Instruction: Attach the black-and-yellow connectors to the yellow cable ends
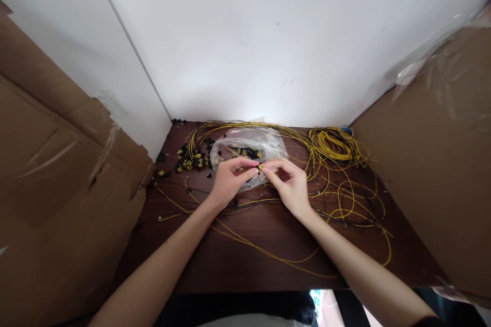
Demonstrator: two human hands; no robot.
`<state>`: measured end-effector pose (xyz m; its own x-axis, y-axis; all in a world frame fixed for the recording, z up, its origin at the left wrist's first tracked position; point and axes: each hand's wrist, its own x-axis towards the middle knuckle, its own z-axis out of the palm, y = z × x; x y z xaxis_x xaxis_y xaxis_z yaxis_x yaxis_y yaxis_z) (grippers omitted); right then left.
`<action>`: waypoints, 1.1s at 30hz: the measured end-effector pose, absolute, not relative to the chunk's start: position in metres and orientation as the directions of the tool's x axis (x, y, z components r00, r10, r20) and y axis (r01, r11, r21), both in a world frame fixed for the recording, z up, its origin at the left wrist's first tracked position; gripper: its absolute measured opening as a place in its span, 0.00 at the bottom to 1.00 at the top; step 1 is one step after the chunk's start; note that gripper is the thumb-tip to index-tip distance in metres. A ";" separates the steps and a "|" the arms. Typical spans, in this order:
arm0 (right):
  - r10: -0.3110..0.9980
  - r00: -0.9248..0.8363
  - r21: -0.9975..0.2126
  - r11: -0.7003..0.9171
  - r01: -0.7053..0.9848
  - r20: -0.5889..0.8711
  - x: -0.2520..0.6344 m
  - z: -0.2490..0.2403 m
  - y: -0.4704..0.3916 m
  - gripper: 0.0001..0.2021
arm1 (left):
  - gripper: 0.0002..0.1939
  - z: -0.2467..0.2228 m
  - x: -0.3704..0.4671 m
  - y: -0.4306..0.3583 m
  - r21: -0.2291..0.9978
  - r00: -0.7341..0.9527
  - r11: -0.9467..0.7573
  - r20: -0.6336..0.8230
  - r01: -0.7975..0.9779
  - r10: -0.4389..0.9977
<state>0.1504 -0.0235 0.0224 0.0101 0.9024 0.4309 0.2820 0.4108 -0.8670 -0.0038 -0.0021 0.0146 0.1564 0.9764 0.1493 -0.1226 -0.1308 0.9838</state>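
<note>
Between my two hands, at the middle of the table, is a small yellow-and-black connector (261,167). My left hand (233,176) pinches its dark side from the left with thumb and forefinger. From the right, my right hand (287,179) grips the yellow side between thumb and fingertips. A thin dark wire seems to hang below the connector. Just behind my hands lies an open clear plastic bag (274,145) holding several black-and-yellow connectors (247,153). My fingers cover part of the connector.
Several connectors on wires (190,161) are heaped at the left back, with small black caps nearby. A coil of yellow wire (333,145) lies at the right back, and loose wires (349,209) sprawl across the table (245,260). Cardboard panels (65,179) flank both sides.
</note>
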 end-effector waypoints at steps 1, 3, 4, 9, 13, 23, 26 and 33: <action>0.903 0.010 -0.868 0.409 0.282 0.429 0.150 0.023 -0.023 0.04 | 0.08 0.014 -0.004 -0.002 0.983 0.157 -0.130 0.149 -0.128 0.976; 0.906 0.009 -0.872 0.404 0.275 0.422 0.150 0.023 -0.023 0.04 | 0.09 0.014 -0.004 -0.002 0.983 0.154 -0.133 0.153 -0.129 0.976; 0.908 0.006 -0.875 0.403 0.268 0.419 0.150 0.023 -0.023 0.04 | 0.08 0.014 -0.003 -0.002 0.982 0.151 -0.140 0.159 -0.126 0.976; 0.918 -0.010 -0.889 0.386 0.247 0.396 0.150 0.024 -0.023 0.04 | 0.06 0.016 -0.003 -0.003 0.973 0.132 -0.210 0.222 -0.101 0.966; 0.932 -0.029 -0.904 0.359 0.234 0.363 0.151 0.024 -0.022 0.05 | 0.04 0.015 -0.003 -0.002 0.953 0.130 -0.288 0.298 -0.091 0.946; 0.949 -0.036 -0.927 0.315 0.201 0.315 0.148 0.021 -0.020 0.07 | 0.03 0.009 -0.005 -0.001 0.929 0.118 -0.362 0.368 -0.069 0.922; 0.950 -0.035 -0.931 0.313 0.188 0.312 0.146 0.018 -0.020 0.07 | 0.02 0.007 -0.005 0.000 0.925 0.115 -0.377 0.380 -0.050 0.918; 0.943 -0.063 -0.925 0.332 0.185 0.326 0.146 0.014 -0.014 0.07 | 0.04 0.005 -0.007 0.000 0.932 0.159 -0.363 0.356 0.015 0.921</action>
<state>0.1458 -0.0136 0.0139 -0.0629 0.9434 0.3256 0.1847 0.3316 -0.9252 -0.0069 0.0002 0.0054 0.1585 0.9209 0.3562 0.0154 -0.3630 0.9317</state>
